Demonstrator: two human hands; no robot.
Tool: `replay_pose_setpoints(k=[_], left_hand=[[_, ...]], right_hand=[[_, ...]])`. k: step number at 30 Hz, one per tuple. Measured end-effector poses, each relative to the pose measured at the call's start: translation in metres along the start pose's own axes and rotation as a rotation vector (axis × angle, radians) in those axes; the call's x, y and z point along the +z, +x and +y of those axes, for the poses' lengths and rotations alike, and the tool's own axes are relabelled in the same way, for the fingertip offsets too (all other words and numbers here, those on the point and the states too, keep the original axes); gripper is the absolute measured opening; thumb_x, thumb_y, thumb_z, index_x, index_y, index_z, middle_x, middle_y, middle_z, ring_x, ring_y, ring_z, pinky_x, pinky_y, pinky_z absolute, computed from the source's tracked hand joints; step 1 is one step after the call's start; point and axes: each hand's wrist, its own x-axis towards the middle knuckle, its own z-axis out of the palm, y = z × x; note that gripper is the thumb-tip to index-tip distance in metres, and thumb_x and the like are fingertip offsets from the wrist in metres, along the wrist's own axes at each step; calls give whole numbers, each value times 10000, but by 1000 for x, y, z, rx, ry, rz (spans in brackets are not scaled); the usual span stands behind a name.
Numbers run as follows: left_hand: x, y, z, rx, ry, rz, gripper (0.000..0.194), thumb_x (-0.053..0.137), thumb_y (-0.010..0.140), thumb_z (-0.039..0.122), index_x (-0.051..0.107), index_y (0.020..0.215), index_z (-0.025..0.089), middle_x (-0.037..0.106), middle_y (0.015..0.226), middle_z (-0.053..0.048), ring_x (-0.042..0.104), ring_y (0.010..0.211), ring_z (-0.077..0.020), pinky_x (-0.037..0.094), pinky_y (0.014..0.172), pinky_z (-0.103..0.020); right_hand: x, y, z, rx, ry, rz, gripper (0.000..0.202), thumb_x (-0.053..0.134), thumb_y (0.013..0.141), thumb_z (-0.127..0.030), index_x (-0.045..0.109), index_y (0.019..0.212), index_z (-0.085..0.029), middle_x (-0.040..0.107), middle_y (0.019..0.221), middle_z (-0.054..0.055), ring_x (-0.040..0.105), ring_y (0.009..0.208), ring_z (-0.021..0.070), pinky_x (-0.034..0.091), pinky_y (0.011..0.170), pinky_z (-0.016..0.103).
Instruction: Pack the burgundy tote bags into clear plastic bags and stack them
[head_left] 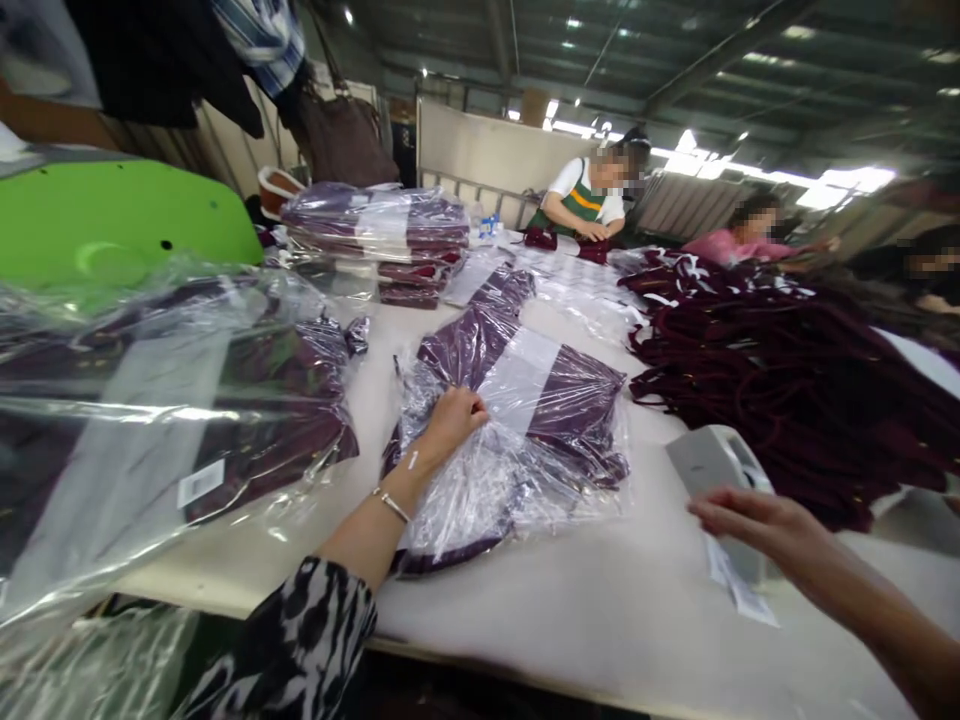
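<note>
Left hand (pixel 453 421) pinching bag (pixel 525 445), right hand (pixel 761 522) at grey device (pixel 721 458), grip unclear, left-side label (pixel 201 484) unreadable

No text is legible, even on the label (pixel 201 484) on the bag (pixel 289 415).

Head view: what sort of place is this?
Probably a garment packing area in a factory or warehouse: plastic-bagged purple clothing on a table, a large heap of loose maroon fabric items, and another person working beneath a high roof.
</note>
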Motion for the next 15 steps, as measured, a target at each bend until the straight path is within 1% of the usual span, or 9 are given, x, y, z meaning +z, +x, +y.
replay_pose_setpoints(k=[1,2,4,6,8,10,12,13,15], left_hand=[[0,0,0,5,4,-3,105,689,849,210,787,830,175,739,883,-75,629,891,-217,467,846,-325],[-1,0,1,10,8,-8,105,691,851,208,786,826,172,737,868,-73,630,876,-215,468,836,-324],[-2,-1,2,16,18,-15,107,688,852,198,785,820,168,734,847,-70,631,848,-213,468,821,-325],[-3,-1,3,13,24,-16,111,682,853,192,781,809,167,729,844,-72,630,840,-217,469,818,-332],[-3,-2,3,5,27,-15,102,684,850,191,777,811,170,724,867,-80,629,868,-230,470,828,-340],[-3,-3,3,-3,28,-18,94,684,852,192,773,827,175,716,902,-87,624,917,-244,468,849,-349],[-2,-3,2,-5,27,-28,99,674,861,192,771,844,180,707,924,-91,618,947,-252,464,869,-359],[-1,-3,2,-4,27,-33,107,666,867,191,771,848,182,704,930,-92,615,953,-255,461,873,-363],[0,-2,1,-3,33,-35,115,657,872,190,769,848,182,702,940,-94,608,958,-260,458,868,-368]], right_hand=[[23,16,-38,-57,-26,-210,359,745,640,-626,775,671,-270,729,700,100,667,674,274,546,608,382],[48,34,-73,-122,-55,-345,352,701,712,-599,781,712,-256,740,733,77,659,690,245,529,620,345],[98,70,-127,-244,-130,-540,269,670,768,-487,780,766,-241,739,738,27,623,637,179,458,555,272],[146,104,-160,-330,-269,-638,200,673,758,-401,770,728,-228,727,689,-2,607,597,146,418,527,240],[185,131,-174,-366,-507,-659,151,712,712,-331,733,608,-223,704,611,-6,613,578,146,407,517,235],[212,150,-178,-363,-690,-653,227,762,644,-270,645,456,-223,655,511,3,619,551,161,414,523,248],[226,162,-177,-347,-781,-649,308,808,580,-235,575,380,-228,608,445,13,631,540,185,434,550,268],[228,166,-175,-340,-814,-641,303,833,558,-241,581,389,-229,613,453,23,651,566,203,450,577,279],[228,171,-170,-344,-877,-575,255,895,519,-324,663,499,-219,684,570,67,702,695,260,483,653,311]])
